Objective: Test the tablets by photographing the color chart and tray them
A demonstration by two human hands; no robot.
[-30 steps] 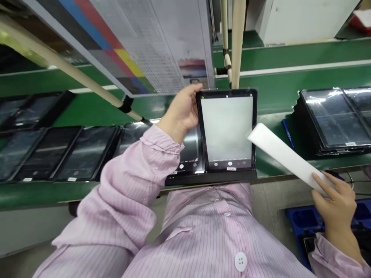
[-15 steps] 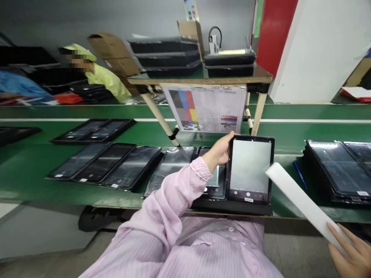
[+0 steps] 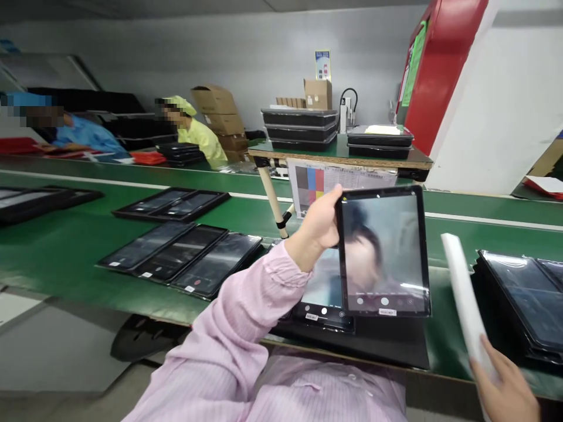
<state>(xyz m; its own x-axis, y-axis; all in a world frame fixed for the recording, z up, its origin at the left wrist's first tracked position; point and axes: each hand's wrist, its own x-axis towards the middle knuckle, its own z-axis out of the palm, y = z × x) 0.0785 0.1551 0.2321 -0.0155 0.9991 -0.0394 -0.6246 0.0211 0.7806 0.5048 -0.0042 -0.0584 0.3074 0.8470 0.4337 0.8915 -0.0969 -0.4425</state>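
My left hand (image 3: 323, 220) grips a black-framed tablet (image 3: 385, 252) by its upper left edge and holds it raised, screen towards me. A camera picture with a blurred person shows on that screen. Beneath and to the left, a second lit tablet (image 3: 323, 281) lies partly hidden by my sleeve and the raised one. Both are over a black tray (image 3: 387, 343) at the bench edge. On the right, my right hand (image 3: 505, 381) is closed around the lower end of a long white strip (image 3: 461, 293), which stands nearly upright. What the strip is made of is unclear.
Stacked trays of tablets (image 3: 523, 293) stand at the right. More tablets (image 3: 180, 252) lie on the green bench (image 3: 57, 246) to the left. A raised shelf (image 3: 338, 155) bears black trays behind. Two people (image 3: 200, 138) work across the bench.
The tablet has come up off the tray towards me, and its screen went from pale blank to a blurred person. The white strip swung more upright. My view has tilted up.
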